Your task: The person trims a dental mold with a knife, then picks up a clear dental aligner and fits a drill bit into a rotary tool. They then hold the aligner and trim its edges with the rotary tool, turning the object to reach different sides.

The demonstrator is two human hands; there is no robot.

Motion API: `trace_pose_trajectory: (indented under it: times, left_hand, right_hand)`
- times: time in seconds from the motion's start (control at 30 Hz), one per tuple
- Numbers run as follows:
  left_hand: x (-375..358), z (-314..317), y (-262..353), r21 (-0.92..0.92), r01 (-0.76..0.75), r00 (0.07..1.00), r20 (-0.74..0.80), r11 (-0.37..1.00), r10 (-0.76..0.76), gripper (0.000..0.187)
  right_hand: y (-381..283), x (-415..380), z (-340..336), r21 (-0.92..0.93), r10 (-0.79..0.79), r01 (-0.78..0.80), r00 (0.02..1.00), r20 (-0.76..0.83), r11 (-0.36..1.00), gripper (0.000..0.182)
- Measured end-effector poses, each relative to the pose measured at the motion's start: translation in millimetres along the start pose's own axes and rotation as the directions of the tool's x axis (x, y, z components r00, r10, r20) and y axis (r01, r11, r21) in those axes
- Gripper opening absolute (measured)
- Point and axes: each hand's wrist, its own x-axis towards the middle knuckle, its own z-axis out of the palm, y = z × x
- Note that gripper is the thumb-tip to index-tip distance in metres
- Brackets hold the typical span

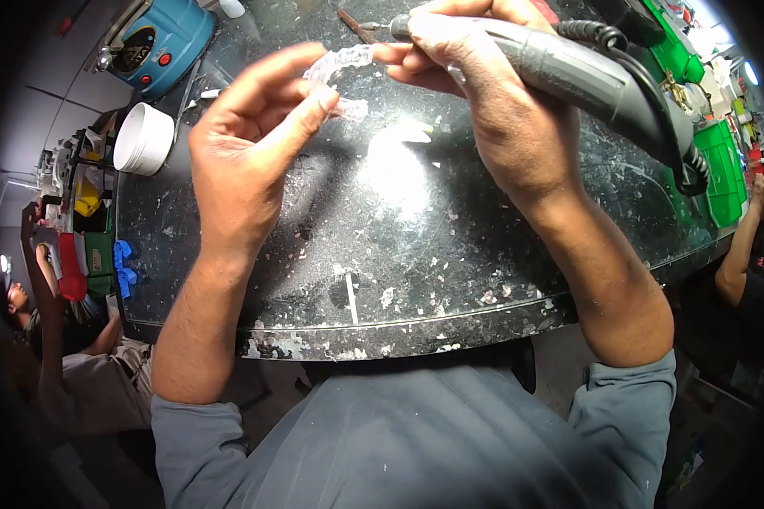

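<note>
So the left hand [238,161] has a clear, arch-shaped plastic piece [341,61] pinched between thumb and fingers, held up over the scuffed black table [450,263]. The right hand [514,123] is wrapped around a chunky grey handheld tool [560,69] (coiled black cord [592,34] and all), its fingertips right by the piece's far end; can't tell if they're touching. Off to the left, a white tub [148,136] sits near a blue machine [170,51].
</note>
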Motion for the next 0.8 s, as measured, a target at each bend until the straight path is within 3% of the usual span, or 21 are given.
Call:
trace_pose_trajectory:
  times: [0.03,0.1,0.17,0.33,0.43,0.8]
  left_hand:
    - [-2.0,0.1,-4.6,0.021,0.005,1.000,-0.031,1.000,-0.004,0.030]
    - [-2.5,1.3,-3.2,0.025,0.017,0.997,-0.080,1.000,-0.015,0.028]
    - [-1.2,0.4,-3.6,0.026,-0.007,0.995,-0.098,1.000,0.010,0.026]
    - [-4.2,1.7,-2.9,0.055,-0.113,0.989,-0.085,0.992,0.117,0.022]
    - [-4.9,4.1,1.0,0.096,-0.179,0.979,-0.075,0.979,0.187,0.018]
    - [-7.3,10.0,3.8,0.156,-0.186,0.976,-0.087,0.970,0.201,0.016]
  right_hand:
    - [-1.8,-0.8,1.2,0.182,0.122,-0.116,0.992,-0.023,0.976,0.012]
    - [-8.8,-1.6,0.1,0.168,0.092,-0.086,0.995,-0.027,0.982,0.013]
    - [-21.4,-1.4,-1.9,0.102,0.228,-0.227,0.974,0.006,0.968,0.014]
    - [-15.0,-5.5,9.0,0.236,0.173,-0.153,0.983,-0.068,0.960,0.011]
    - [-15.3,-6.8,7.5,0.109,0.131,-0.122,0.989,-0.076,0.987,0.011]
    - [-32.4,-3.9,1.2,0.187,0.289,-0.286,0.957,0.010,0.940,0.011]
